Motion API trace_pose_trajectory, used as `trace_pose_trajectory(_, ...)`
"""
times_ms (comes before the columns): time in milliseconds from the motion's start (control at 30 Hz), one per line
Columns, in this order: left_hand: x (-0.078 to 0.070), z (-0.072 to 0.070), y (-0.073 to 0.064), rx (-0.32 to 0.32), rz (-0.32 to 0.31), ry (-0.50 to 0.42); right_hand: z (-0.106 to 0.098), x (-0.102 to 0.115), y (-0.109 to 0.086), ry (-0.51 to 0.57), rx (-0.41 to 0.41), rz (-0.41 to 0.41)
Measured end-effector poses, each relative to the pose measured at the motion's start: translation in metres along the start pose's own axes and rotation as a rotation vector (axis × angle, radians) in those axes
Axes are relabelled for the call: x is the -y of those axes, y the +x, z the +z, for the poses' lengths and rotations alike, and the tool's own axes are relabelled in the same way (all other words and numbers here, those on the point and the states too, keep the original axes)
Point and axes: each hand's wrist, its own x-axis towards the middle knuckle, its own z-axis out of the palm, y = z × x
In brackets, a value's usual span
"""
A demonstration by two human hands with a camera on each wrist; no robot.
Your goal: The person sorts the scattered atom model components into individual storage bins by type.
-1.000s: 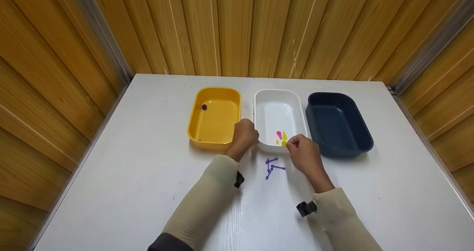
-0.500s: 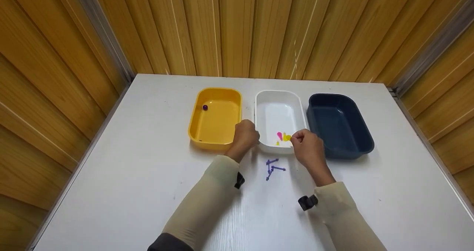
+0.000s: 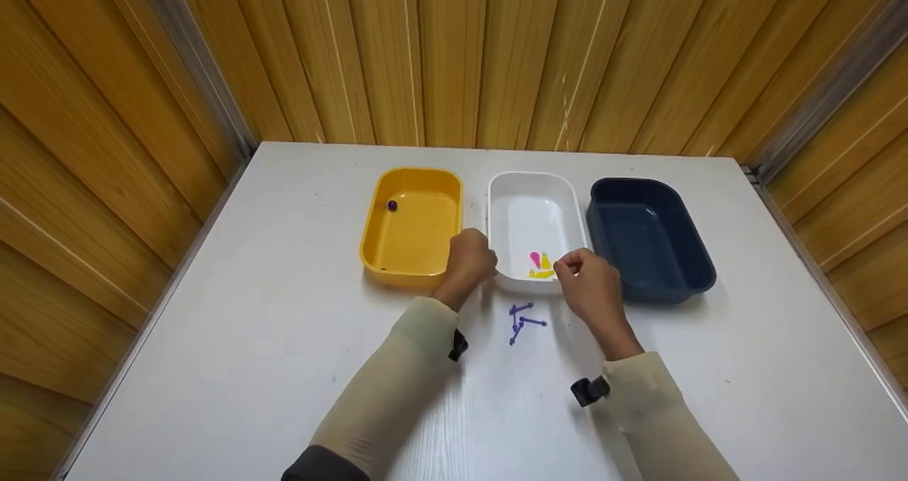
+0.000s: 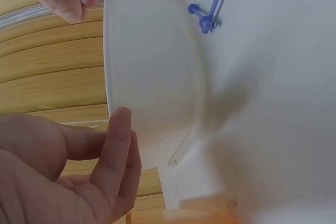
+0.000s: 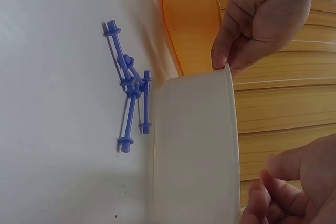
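Pinching the rim of the white tray (image 3: 533, 218) at its near left corner, your left hand (image 3: 472, 255) has its grip drawn tight on that wall. Your right hand (image 3: 587, 282) is at the near right corner with thumb and fingertips brought close together; I cannot tell whether that grip has hold of anything. Several small yellow pieces (image 3: 545, 262) and one pink piece (image 3: 535, 258) sit inside the tray's near end, just beside your right fingertips.

For the step in hand, which looks like handling these little parts, use your left hand to steady the tray without tipping it. Work with a light pinch from above; pieces this small would probably skid if you push them.

Mind the edges. The navy tray (image 3: 649, 236) stands close on the right of the white one, and the yellow tray (image 3: 418, 233) leaves only a narrow gap on the left, where your left hand sits. The purple sticks (image 5: 130, 116) lie just outside the near wall, so swing wide of them. More room for moving lies on the surface (image 3: 213, 367) left of the yellow tray.
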Motion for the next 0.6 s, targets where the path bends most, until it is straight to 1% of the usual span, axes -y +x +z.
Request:
trace_pose_trajectory(100, 0.001, 0.001, 0.0, 0.0, 0.002, 0.001, -0.001, 0.0, -0.002, 0.007, 0.005, 0.005)
trace_pose_trajectory(233, 0.001, 0.001, -0.001, -0.016, 0.028, 0.043, -0.003, -0.003, -0.003, 0.021, 0.014, 0.022)
trace_pose_trajectory(367, 0.001, 0.0, -0.004, -0.03, 0.069, 0.088, -0.008, -0.005, -0.004, 0.026, 0.017, 0.034)
trace_pose_trajectory(433, 0.001, 0.0, -0.007, -0.027, 0.086, 0.093, -0.011, -0.006, -0.004, 0.024, 0.011, 0.031)
trace_pose_trajectory(600, 0.006, -0.003, -0.017, -0.078, 0.158, 0.096, -0.018, -0.011, -0.004, 0.016, -0.013, 0.027)
